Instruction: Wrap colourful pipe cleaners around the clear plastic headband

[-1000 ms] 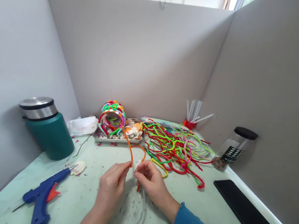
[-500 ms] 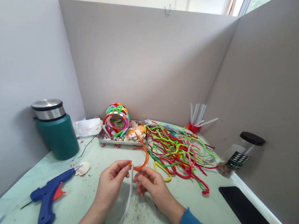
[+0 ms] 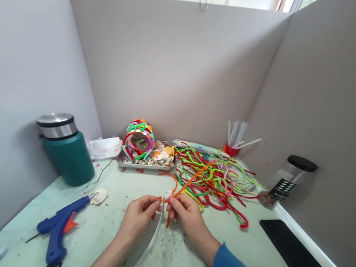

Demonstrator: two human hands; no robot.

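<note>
My left hand (image 3: 140,216) pinches the upper end of a thin white headband (image 3: 154,235), along with the end of an orange pipe cleaner (image 3: 194,178). The headband curves down toward me, its lower part faint against the table. Just right of that end, my right hand (image 3: 186,216) is closed, thumb against fingers, on the orange pipe cleaner. One length of it slants up over the pile; another orange strand (image 3: 173,185) curls behind my fingers, and a short piece hangs below them.
Left are a blue glue gun (image 3: 60,227), a shell (image 3: 99,196) by its nozzle and a green bottle (image 3: 68,153). Behind stands a metal tray (image 3: 146,167) with shells and decorated headbands (image 3: 138,142). Right lie tangled pipe cleaners (image 3: 214,178), a jar (image 3: 285,184) and a black bar (image 3: 303,257).
My right hand's fingers have closed on the orange pipe cleaner, whose strand now slants up to the right. Both hands and the headband end sit slightly farther right in view.
</note>
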